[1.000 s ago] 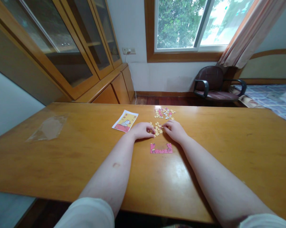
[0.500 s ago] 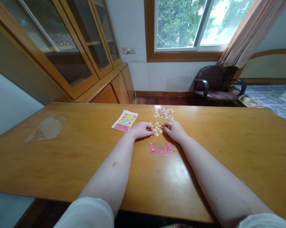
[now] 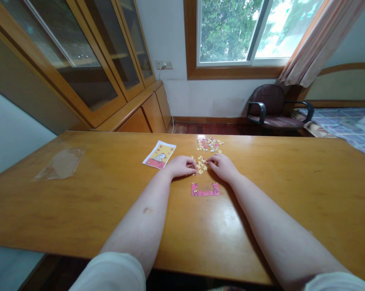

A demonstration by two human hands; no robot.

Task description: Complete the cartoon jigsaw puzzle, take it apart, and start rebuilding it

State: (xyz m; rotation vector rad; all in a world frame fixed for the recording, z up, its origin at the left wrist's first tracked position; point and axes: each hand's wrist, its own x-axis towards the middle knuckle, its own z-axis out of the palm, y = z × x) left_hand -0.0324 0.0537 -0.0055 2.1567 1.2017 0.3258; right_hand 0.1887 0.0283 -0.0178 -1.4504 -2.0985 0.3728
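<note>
Yellow jigsaw puzzle pieces (image 3: 201, 163) lie in a small loose pile between my two hands. My left hand (image 3: 181, 166) rests on the pile's left side, its fingers curled and closed on a puzzle piece at the near edge. At the right side, my right hand (image 3: 223, 166) pinches a piece at the pile's edge; the fingertips partly cover it. Nearer to me lies a joined pink puzzle section (image 3: 205, 193), U-shaped with its gap facing away. A picture card (image 3: 158, 155) with a white cartoon figure on yellow and pink lies just beyond my left wrist.
A second heap of mixed pink, yellow and white pieces (image 3: 210, 144) sits near the far edge of the wooden table (image 3: 110, 202). A clear plastic bag (image 3: 61, 162) lies at the left. Beyond the table stand a glass-door cabinet (image 3: 134, 87) and an armchair (image 3: 270, 105).
</note>
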